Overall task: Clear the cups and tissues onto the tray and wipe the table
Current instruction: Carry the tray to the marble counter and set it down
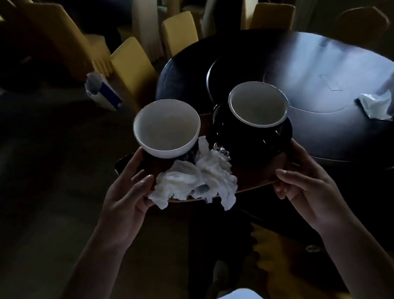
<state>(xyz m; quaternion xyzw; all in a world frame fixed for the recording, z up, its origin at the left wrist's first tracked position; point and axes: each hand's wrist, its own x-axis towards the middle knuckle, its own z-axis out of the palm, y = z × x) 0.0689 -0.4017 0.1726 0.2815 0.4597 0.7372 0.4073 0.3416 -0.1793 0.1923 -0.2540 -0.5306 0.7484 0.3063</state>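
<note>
Head view, dim room; tray (pixel 259 182) brown, held in the air in front of the person, near the edge of the dark round table (pixel 329 126); left hand (pixel 126 191) grips the tray's left edge, thumb on top and curled over the rim, fingers below and mostly hidden; right hand (pixel 310 183) grips the right edge, thumb on the rim, fingers curled under; both hands clamped on the tray.

On the tray: left cup (pixel 166 128), white inside with a dark outside, upright, at the tray's left end, close above the left thumb; right cup (pixel 258 103), white inside and black outside, upright, standing on a black saucer (pixel 281 141) at the tray's right end; crumpled white tissues (pixel 193 180) lie between and in front of the two cups, touching the left cup's base, one corner hanging over the near edge of the tray; a small shiny clear scrap (pixel 221 148) sits just beside the saucer, what it is cannot be told.

On the table: one more crumpled tissue (pixel 375 106) near the right side, well apart from the tray; a dark round plate or turntable (pixel 233 76) behind the right cup.

Around: yellow-covered chairs (pixel 132 65) beyond the table; white and blue container (pixel 103 90) on the floor to the left.
</note>
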